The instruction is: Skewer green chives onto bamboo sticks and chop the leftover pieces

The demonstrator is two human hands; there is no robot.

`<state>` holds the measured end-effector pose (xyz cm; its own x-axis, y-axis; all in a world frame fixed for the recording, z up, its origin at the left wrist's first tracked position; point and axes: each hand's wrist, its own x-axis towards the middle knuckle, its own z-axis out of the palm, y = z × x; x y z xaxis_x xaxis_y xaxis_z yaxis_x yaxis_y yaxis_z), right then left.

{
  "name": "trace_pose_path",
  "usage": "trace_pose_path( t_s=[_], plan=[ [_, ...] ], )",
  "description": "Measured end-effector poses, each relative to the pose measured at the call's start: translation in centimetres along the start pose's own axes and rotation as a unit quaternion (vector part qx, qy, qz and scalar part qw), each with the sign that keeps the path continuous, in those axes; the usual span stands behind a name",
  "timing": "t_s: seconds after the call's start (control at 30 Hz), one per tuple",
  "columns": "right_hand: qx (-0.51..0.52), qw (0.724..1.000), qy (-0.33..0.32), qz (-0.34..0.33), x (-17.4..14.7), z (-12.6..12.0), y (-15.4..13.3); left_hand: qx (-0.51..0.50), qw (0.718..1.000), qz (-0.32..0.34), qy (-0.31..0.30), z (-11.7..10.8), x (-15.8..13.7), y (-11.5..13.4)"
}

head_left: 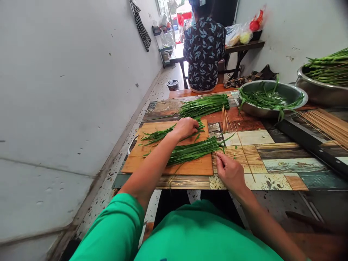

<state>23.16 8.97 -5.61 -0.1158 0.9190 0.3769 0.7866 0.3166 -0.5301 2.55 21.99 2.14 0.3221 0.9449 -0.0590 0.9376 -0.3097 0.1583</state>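
Observation:
A wooden cutting board [141, 163] lies at the near left of the table with two bunches of garlic chives on it. My left hand [186, 127] reaches across to the far, smaller bunch of chives [160, 136], its fingers curled on the cut ends at the right. The larger near bunch [193, 150] lies along the board, its ends pointing right. Just off the board's right edge, my right hand [230, 170] is closed in a pinch on a thin bamboo skewer, of which only a short tip shows. Several loose skewers [225, 119] lie to the right of the board.
Another chive pile [205, 105] lies behind the board. At right are a steel bowl of loose chives [272, 105], a big knife [307, 139], bundled skewers [326, 125] and a pot of green stalks [323, 88]. A person [203, 54] sits ahead, back turned. A wall is at left.

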Motion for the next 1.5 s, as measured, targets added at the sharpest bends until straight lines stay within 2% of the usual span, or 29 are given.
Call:
trace_pose_path(
  t_s=[0.13,0.27,0.37,0.47,0.83,1.1,1.27,1.4,1.5],
  plan=[
    [0.023,1.0,-0.009,0.007,0.0,-0.2,0.0,0.01,0.999,0.03,0.035,-0.1,-1.1,0.5],
    [0.041,0.999,-0.01,0.006,-0.1,-0.3,0.0,-0.092,0.993,0.016,0.076,0.6,-1.7,1.4],
    [0.057,0.998,-0.003,0.007,-0.1,-0.3,0.0,-0.177,0.982,0.0,0.064,1.2,-1.9,2.1],
    [0.067,0.998,-0.002,0.006,-0.1,-0.3,0.1,-0.22,0.974,-0.01,0.054,1.6,-2.0,2.5],
    [0.051,0.999,0.018,-0.001,-0.1,0.1,0.2,-0.244,0.967,-0.009,0.068,2.0,-2.0,2.2],
    [0.05,0.999,0.012,0.004,0.0,-0.1,0.1,-0.203,0.973,0.026,0.104,2.4,-2.4,2.4],
    [0.06,0.998,0.015,0.011,0.0,-0.1,0.1,-0.153,0.981,0.114,0.031,1.5,-3.9,2.1],
    [0.047,0.999,0.014,0.012,0.0,0.1,0.2,-0.073,0.995,0.04,0.058,0.7,-3.2,0.4],
    [0.035,0.999,0.019,0.009,0.0,0.0,0.2,-0.016,0.998,0.039,0.05,0.9,-1.9,-0.1]
  ],
)
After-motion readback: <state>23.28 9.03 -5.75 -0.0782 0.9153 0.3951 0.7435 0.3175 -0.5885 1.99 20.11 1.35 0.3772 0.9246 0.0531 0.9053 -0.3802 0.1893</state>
